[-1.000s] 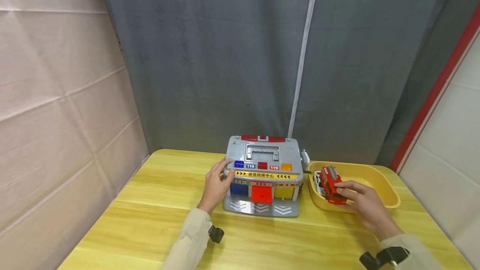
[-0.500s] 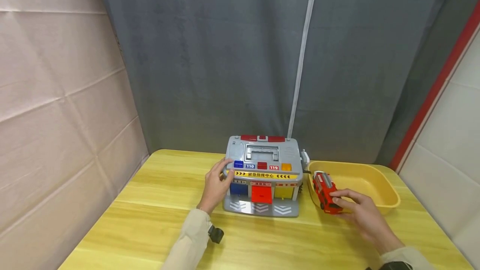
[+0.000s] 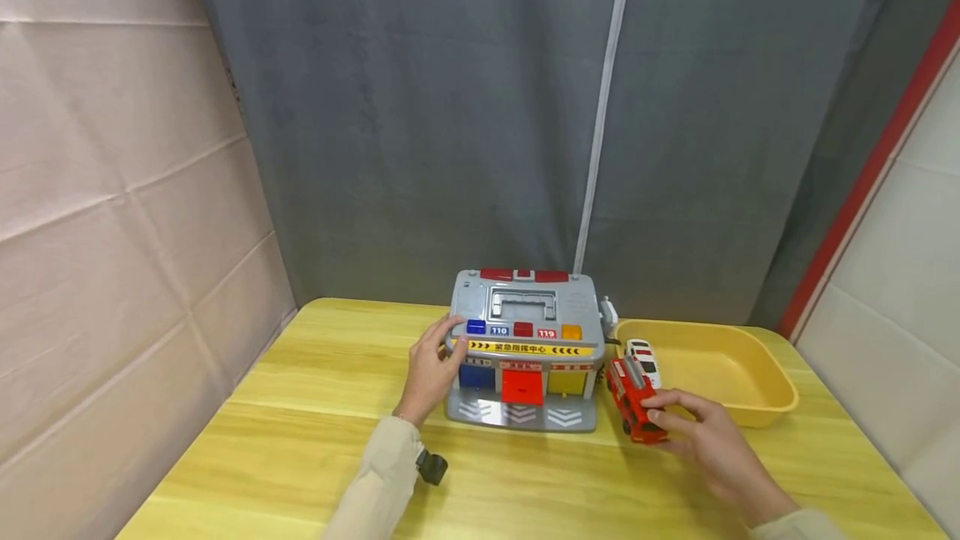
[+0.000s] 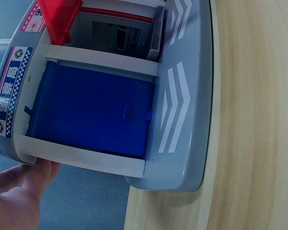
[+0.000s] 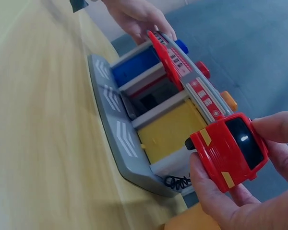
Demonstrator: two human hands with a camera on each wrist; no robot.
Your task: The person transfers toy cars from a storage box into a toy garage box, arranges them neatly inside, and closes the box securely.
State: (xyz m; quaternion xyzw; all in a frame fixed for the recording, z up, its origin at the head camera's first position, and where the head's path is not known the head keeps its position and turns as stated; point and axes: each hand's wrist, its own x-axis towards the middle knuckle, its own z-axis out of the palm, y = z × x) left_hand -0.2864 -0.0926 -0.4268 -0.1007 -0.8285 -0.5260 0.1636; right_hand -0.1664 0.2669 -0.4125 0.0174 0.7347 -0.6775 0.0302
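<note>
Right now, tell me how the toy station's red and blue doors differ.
The red door is swung up, exposing its bay; the blue door is closed. The red door is central; the blue door is at the end, by the left hand. Both belong to the toy station.

Grip (image 4: 21, 199) on toy garage (image 4: 105, 60), blue door (image 4: 89, 110) closed

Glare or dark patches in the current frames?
Right wrist: white glint on the windshield of the red truck; left wrist: bay behind the red door sits in deep shade, inside unclear; head: pale sheen on the tabletop.
</note>
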